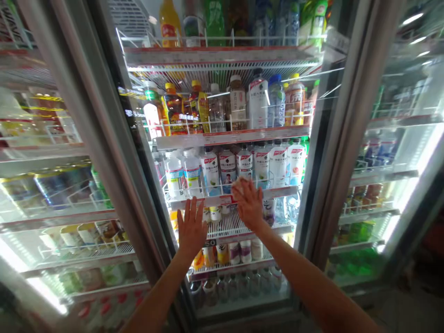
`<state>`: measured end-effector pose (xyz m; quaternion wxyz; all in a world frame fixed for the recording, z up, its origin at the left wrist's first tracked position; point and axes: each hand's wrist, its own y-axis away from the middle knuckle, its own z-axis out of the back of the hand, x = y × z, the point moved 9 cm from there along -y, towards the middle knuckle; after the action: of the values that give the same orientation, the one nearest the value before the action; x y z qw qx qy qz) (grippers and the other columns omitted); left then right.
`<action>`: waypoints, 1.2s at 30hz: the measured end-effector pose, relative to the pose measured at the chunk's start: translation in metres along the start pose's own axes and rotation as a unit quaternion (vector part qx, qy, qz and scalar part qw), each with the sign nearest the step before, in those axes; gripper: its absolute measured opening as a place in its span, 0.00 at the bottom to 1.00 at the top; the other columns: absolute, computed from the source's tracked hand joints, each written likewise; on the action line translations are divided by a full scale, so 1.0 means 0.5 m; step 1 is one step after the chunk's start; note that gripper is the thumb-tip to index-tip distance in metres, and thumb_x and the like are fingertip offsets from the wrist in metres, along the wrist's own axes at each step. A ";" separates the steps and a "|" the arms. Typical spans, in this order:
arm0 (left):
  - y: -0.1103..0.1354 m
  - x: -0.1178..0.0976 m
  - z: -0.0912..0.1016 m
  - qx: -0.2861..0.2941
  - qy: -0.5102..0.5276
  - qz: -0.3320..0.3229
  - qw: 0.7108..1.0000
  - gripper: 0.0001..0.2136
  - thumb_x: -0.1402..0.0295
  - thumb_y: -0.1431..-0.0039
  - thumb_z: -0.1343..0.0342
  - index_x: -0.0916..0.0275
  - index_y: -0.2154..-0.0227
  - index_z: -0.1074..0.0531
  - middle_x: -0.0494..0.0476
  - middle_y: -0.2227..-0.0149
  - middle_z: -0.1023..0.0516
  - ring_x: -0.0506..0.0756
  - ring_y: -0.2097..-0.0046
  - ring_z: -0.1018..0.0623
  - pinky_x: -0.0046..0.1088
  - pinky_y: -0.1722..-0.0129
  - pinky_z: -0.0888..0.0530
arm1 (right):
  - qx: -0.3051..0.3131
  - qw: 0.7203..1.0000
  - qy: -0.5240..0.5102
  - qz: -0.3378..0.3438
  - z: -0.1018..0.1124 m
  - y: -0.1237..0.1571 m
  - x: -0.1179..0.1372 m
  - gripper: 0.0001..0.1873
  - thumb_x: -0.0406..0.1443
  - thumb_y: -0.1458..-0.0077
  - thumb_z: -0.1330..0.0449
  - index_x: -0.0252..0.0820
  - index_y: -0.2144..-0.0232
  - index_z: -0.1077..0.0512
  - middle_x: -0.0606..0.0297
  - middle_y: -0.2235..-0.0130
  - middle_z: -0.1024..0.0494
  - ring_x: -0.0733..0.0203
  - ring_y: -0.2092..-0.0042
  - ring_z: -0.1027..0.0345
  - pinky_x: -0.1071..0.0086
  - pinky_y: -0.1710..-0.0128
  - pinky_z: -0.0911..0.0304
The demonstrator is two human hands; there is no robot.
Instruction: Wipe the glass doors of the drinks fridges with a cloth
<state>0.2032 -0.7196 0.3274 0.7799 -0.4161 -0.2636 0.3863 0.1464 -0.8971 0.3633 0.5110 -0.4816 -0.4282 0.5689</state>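
Observation:
My left hand (192, 226) is raised with its palm toward the glass door (222, 226) of a drinks cooler, fingers stretched out and apart, holding nothing. It appears to rest on the glass. To its right, my right hand (251, 206) presses a crumpled pale cloth (238, 187) against the glass, at the height of a shelf edge. The cloth is partly hidden under the fingers and could be a tissue. Behind the glass, white-labelled drink bottles (244, 162) stand in a row just above my hands.
Metal door frames (347, 152) rise on both sides. Higher shelves hold orange and green bottles (215, 18) and mixed drinks. Lower shelves hold small bottles (234, 252). Cans (52, 187) stand behind the left door. Light streaks reflect on the glass.

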 end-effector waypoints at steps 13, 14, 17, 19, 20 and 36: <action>-0.001 -0.004 -0.001 -0.007 0.006 0.014 1.000 0.31 0.70 0.44 0.50 0.62 0.37 0.51 0.67 0.36 0.48 0.62 0.34 0.52 0.49 0.38 0.53 | -0.031 0.997 0.015 -0.073 0.020 -0.017 -0.039 0.23 0.34 0.42 0.53 0.46 0.44 0.37 0.58 0.36 0.47 0.51 0.35 0.57 0.49 0.40 0.56; -0.001 -0.004 -0.002 -0.008 0.006 0.015 1.000 0.31 0.70 0.44 0.50 0.62 0.37 0.51 0.67 0.36 0.48 0.62 0.34 0.52 0.49 0.38 0.53 | -0.004 0.999 0.006 -0.032 0.006 -0.011 0.004 0.22 0.35 0.42 0.52 0.52 0.46 0.36 0.64 0.38 0.42 0.54 0.36 0.55 0.52 0.39 0.56; -0.001 -0.005 0.000 -0.003 0.001 0.010 1.000 0.30 0.69 0.43 0.50 0.63 0.38 0.50 0.67 0.36 0.48 0.62 0.34 0.52 0.49 0.38 0.54 | 0.050 0.998 -0.004 0.030 -0.009 0.011 0.031 0.22 0.35 0.43 0.51 0.57 0.46 0.36 0.69 0.40 0.38 0.57 0.36 0.54 0.53 0.38 0.60; 0.000 -0.004 0.002 0.003 -0.002 0.005 1.000 0.29 0.69 0.43 0.50 0.62 0.38 0.49 0.66 0.36 0.47 0.62 0.34 0.51 0.49 0.37 0.55 | 0.023 0.999 0.013 -0.026 0.014 0.015 -0.055 0.23 0.34 0.43 0.52 0.52 0.45 0.37 0.62 0.37 0.43 0.52 0.36 0.56 0.48 0.39 0.60; 0.000 -0.004 0.004 0.006 -0.002 0.004 1.000 0.29 0.70 0.43 0.50 0.62 0.38 0.48 0.65 0.36 0.47 0.61 0.34 0.51 0.49 0.37 0.55 | -0.005 0.997 0.025 -0.074 0.030 0.015 -0.113 0.24 0.34 0.43 0.53 0.48 0.43 0.39 0.56 0.36 0.47 0.49 0.35 0.57 0.44 0.41 0.59; -0.001 -0.006 0.001 0.004 0.004 0.022 1.000 0.28 0.69 0.43 0.51 0.62 0.39 0.47 0.65 0.36 0.47 0.60 0.34 0.51 0.49 0.37 0.57 | -0.058 0.979 0.045 -0.191 0.061 -0.009 -0.227 0.25 0.33 0.44 0.55 0.40 0.44 0.39 0.49 0.36 0.51 0.46 0.36 0.58 0.41 0.44 0.55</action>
<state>0.2014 -0.7218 0.3278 0.7743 -0.4200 -0.2493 0.4024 0.1185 -1.0092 0.3852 0.6001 -0.4447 -0.5209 0.4134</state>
